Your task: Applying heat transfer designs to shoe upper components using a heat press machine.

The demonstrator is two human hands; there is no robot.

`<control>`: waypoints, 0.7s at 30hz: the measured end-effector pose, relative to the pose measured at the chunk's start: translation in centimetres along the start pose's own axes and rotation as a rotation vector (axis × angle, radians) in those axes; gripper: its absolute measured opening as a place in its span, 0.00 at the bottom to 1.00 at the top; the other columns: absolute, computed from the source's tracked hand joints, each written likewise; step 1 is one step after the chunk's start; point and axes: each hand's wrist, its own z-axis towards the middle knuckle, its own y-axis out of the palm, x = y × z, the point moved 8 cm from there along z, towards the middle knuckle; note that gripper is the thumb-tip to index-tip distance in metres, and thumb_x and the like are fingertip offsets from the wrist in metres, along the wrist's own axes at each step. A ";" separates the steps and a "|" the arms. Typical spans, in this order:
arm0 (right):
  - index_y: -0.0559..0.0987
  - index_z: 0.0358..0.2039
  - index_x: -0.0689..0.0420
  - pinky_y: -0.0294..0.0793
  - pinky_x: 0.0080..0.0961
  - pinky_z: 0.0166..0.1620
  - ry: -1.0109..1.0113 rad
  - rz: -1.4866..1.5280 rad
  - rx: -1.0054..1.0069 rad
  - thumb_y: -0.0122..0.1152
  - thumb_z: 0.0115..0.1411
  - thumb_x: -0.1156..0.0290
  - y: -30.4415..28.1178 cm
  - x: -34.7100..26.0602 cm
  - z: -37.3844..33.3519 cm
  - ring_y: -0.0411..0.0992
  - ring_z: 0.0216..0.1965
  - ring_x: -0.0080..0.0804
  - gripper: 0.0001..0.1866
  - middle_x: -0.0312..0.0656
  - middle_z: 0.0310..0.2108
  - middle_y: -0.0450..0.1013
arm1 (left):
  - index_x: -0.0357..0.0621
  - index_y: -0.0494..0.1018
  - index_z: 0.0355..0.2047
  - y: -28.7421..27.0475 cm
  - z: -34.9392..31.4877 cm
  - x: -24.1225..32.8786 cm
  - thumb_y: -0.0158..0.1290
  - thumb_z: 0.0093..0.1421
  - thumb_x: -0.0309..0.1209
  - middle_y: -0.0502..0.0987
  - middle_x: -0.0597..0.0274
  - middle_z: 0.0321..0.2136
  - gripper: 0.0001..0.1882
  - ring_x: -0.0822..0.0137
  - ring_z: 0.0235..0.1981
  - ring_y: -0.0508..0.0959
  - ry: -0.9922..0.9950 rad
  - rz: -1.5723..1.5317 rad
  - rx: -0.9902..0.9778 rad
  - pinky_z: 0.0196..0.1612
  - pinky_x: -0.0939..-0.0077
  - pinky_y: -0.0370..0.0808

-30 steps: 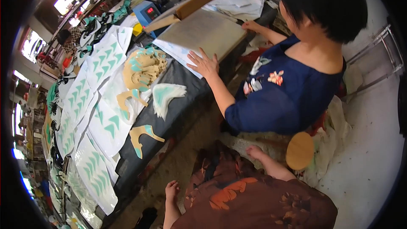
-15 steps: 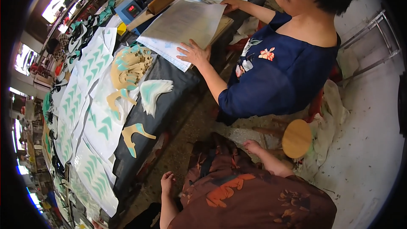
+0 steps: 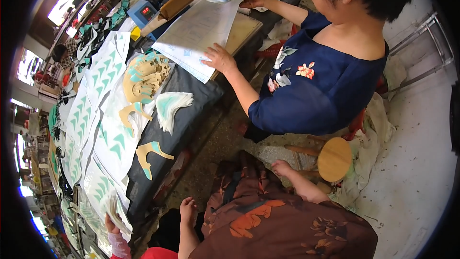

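Observation:
My left hand (image 3: 188, 207) hangs beside the brown patterned garment on my body, its fingers curled loosely with nothing visible in them. On the other side my right hand (image 3: 283, 168) is also curled, near the round wooden stool (image 3: 334, 159), and no held thing shows. Both hands are apart from the table (image 3: 187, 120). Nearest them on its dark cover lies a tan curved piece with mint-green patches (image 3: 151, 157). Behind it are a second tan piece (image 3: 128, 115), a fanned stack of white and mint pieces (image 3: 170, 107) and a heap of tan pieces (image 3: 143, 79).
A co-worker in a navy flowered top (image 3: 316, 84) handles a large translucent sheet (image 3: 191, 36) by a blue machine with a display (image 3: 143, 13). White sheets with mint-green shapes (image 3: 112, 136) cover the table's left. Another person's hand (image 3: 113, 223) grips a white stack at lower left.
The co-worker has drawn the translucent sheet left, uncovering more tan board beneath. Another person's hand with a white stack has come in at lower left. My hands have barely moved.

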 end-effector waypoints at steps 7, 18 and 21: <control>0.73 0.31 0.57 0.64 0.22 0.21 -0.005 0.047 -0.016 0.52 0.46 0.75 0.0 -0.6 -0.1 0.65 0.18 0.24 0.09 0.37 0.20 0.68 | 0.44 0.68 0.37 0.0 -0.1 0.4 0.47 0.54 0.26 0.71 0.69 0.23 0.09 0.77 0.20 0.69 0.022 0.066 -0.005 0.22 0.85 0.67; 0.73 0.31 0.57 0.64 0.23 0.20 0.004 0.015 -0.029 0.52 0.48 0.75 -0.7 -1.8 -0.5 0.65 0.18 0.25 0.08 0.37 0.20 0.68 | 0.42 0.69 0.34 1.1 -1.1 1.1 0.48 0.53 0.24 0.69 0.68 0.22 0.07 0.78 0.18 0.66 -0.009 0.021 0.003 0.20 0.88 0.63; 0.72 0.32 0.58 0.63 0.19 0.20 -0.024 -0.028 -0.055 0.51 0.49 0.76 -0.7 -2.5 -0.9 0.63 0.19 0.21 0.08 0.35 0.19 0.66 | 0.42 0.68 0.35 1.0 -1.2 0.6 0.48 0.53 0.24 0.69 0.69 0.22 0.08 0.79 0.18 0.66 -0.021 0.016 0.004 0.19 0.88 0.63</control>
